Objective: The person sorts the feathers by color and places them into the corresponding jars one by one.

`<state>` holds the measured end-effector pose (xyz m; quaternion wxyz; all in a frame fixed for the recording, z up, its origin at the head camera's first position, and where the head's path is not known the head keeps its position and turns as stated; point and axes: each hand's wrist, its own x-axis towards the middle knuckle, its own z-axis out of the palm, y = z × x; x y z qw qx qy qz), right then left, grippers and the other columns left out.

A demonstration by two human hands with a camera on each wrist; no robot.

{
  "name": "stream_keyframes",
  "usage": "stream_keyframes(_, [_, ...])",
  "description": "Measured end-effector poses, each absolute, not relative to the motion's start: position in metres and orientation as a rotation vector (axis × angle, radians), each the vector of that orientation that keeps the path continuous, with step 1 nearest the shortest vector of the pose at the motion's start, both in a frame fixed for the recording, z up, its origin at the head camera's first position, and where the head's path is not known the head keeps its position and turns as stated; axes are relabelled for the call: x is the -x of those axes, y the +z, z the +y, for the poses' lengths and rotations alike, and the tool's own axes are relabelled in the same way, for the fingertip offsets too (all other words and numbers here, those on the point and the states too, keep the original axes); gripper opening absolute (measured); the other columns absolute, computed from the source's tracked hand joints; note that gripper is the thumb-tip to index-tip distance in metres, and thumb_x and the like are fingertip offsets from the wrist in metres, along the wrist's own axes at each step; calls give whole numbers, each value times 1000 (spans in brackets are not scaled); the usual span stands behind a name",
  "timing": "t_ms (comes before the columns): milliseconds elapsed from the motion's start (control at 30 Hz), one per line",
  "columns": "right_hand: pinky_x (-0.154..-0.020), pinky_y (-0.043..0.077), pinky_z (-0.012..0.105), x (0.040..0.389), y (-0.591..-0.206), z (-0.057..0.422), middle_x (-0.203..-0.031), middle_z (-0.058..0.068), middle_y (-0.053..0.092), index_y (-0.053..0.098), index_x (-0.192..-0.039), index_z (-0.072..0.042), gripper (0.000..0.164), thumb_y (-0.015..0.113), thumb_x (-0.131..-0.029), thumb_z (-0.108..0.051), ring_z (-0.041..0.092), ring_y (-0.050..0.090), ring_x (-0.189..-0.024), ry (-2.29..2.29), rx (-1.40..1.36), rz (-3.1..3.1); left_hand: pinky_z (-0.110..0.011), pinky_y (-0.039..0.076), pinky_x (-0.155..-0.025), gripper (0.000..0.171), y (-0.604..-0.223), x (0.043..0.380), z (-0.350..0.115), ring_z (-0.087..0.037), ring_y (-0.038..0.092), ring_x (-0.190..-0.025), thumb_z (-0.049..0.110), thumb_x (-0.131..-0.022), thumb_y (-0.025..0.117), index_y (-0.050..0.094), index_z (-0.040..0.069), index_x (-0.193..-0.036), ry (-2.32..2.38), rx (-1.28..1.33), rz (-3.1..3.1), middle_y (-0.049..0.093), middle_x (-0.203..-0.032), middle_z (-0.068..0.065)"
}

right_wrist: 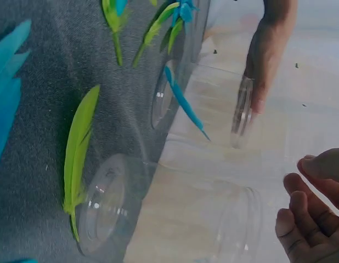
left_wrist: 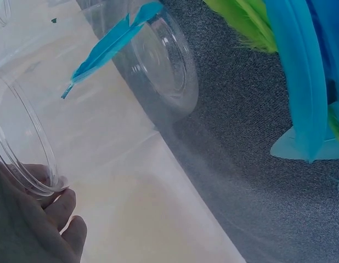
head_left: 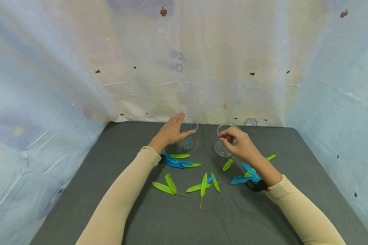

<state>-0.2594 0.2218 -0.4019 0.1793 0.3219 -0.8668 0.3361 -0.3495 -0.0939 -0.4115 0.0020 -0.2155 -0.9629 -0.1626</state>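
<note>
Left jar (head_left: 192, 140), far: our left hand (head_left: 170, 131) grips its rim (right_wrist: 243, 112). Right jar (head_left: 222, 148): right hand (head_left: 238, 143) alongside, loose, empty. Blue feather (left_wrist: 106, 50), in left jar: we judge light, soft; pinch quill (left_wrist: 66, 91).

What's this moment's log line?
left hand: touching left jar | right hand: curled near right jar | blue feather: inside left jar
</note>
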Motion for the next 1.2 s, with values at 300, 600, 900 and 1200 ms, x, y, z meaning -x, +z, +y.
stream_keyframes(300, [-67, 49, 29, 239, -406, 244, -96, -5, 66, 77, -111, -12, 14, 77, -100, -3, 9, 52, -77, 884, -840, -2449, -46, 5, -135, 107, -413, 349, -93, -29, 9, -167, 77, -102, 49, 9, 9, -174, -518, 682, -3023, 8, -181, -11])
stream_keyframes(600, [-66, 47, 25, 222, -413, 265, -96, -3, 68, 77, -111, -10, 17, 76, -98, 2, 8, 52, -76, 887, -768, -2454, -48, 7, -135, 107, -412, 349, -94, -29, 10, -167, 77, -102, 49, 10, 7, -173, -501, 687, -3022, 9, -181, -11])
stream_keyframes(900, [-64, 47, 24, 214, -422, 285, -97, -1, 69, 76, -112, -9, 17, 76, -98, 1, 7, 53, -75, 855, -734, -2501, -46, 5, -135, 107, -414, 350, -98, -28, 9, -167, 77, -102, 49, 11, 7, -173, -512, 683, -3011, 9, -181, -11])
stream_keyframes(1200, [-59, 49, 29, 205, -435, 304, -94, -2, 68, 75, -110, -7, 18, 79, -96, 3, 4, 52, -72, 839, -729, -2558, -46, 6, -135, 107, -412, 347, -96, -29, 10, -167, 78, -102, 48, 10, 8, -173, -521, 688, -3010, 9, -181, -11])
